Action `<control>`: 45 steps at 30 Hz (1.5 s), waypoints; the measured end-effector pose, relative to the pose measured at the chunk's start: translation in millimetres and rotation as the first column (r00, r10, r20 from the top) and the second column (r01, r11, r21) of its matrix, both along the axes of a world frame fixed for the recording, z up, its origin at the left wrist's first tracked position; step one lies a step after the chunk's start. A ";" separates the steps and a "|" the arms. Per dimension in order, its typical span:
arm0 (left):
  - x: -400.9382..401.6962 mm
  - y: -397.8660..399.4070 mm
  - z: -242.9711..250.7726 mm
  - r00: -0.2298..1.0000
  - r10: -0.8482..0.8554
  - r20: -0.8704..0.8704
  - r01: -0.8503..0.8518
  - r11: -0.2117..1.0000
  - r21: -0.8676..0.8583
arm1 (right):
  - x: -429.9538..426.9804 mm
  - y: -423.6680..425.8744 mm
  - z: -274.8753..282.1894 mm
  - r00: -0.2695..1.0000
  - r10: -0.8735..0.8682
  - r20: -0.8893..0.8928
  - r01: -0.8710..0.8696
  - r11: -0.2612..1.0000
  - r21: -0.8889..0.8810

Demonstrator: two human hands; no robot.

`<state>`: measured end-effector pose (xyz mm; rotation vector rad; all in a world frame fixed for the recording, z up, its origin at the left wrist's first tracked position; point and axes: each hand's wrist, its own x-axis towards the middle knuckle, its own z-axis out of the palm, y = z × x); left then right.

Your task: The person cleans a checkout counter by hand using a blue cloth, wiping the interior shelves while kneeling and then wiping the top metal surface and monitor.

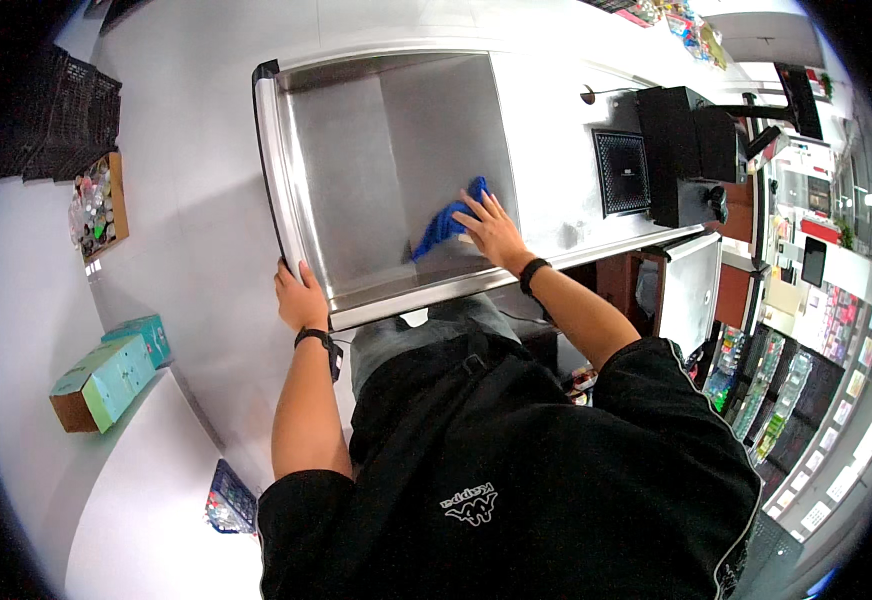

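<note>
A blue cloth [443, 225] lies crumpled on the recessed stainless-steel checkout counter [346, 150]. My right hand [494, 232] presses it flat against the metal, fingers spread over its right part. Something small and pale shows under that hand's edge; I cannot tell what it is. At the counter's near left corner, my left hand [301, 296] grips the raised rim [286, 187], thumb on the inner side and fingers on the outer side. A dark band sits on each wrist.
Right of the recess are a black perforated scanner plate [622, 172] and a black till unit [680, 150]. Black crates [68, 112], a cardboard box of bottles [102, 206] and turquoise cartons [117, 371] stand leftward. A blue basket [230, 495] is lower left; shelves of goods [773, 382] are right.
</note>
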<state>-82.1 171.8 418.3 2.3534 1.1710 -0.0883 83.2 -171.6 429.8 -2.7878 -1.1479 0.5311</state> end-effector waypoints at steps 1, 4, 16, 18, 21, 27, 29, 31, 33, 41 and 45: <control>-0.7 1.5 -1.8 1.000 0.012 -0.003 -0.012 1.000 -0.001 | 16.6 7.7 -2.5 1.000 0.012 -0.003 -0.012 1.000 -0.001; -2.2 2.8 -4.6 1.000 0.003 -0.006 -0.002 0.999 0.040 | 77.5 35.2 -10.5 0.989 0.056 0.139 -0.050 0.998 -0.045; -3.0 1.3 -0.5 1.000 0.022 -0.019 -0.021 1.000 0.022 | 298.0 111.5 8.8 0.957 -0.229 0.175 0.210 0.970 0.125; -4.3 -0.1 -1.9 0.999 0.042 -0.020 -0.041 0.999 0.029 | 288.4 134.0 -0.8 0.960 -0.225 0.164 0.196 0.965 0.176; -5.6 -0.6 2.4 0.999 0.046 -0.016 -0.045 0.998 0.032 | 267.2 166.3 -25.5 0.938 -0.328 0.116 0.273 0.900 0.339; 6.1 -0.8 6.4 0.999 -0.016 -0.037 0.020 0.995 0.094 | 244.8 255.3 -99.8 0.486 -0.580 -0.654 0.858 0.175 0.482; -5.4 -3.0 7.1 0.998 0.034 -0.047 -0.031 0.997 0.075 | 205.4 324.9 -78.8 0.340 -0.333 -0.880 0.940 0.106 0.323; -6.0 0.4 3.5 1.000 -0.006 -0.022 0.008 0.993 0.121 | 192.8 383.0 -61.3 0.435 -0.342 -0.833 0.891 0.294 0.345; -2.4 -2.2 8.0 0.994 0.060 -0.087 -0.057 0.998 0.032 | 182.5 407.9 -46.0 0.195 -0.385 -0.902 0.981 0.070 0.182; 7.4 2.2 4.0 0.999 -0.019 -0.049 0.020 1.000 0.020 | 289.9 216.3 -97.1 -0.023 -0.209 -0.978 0.973 -0.231 0.027; -9.1 -0.1 -6.2 1.000 -0.006 -0.019 0.006 0.999 0.040 | 300.3 162.9 -82.1 0.000 -0.458 -0.889 0.968 -0.224 0.115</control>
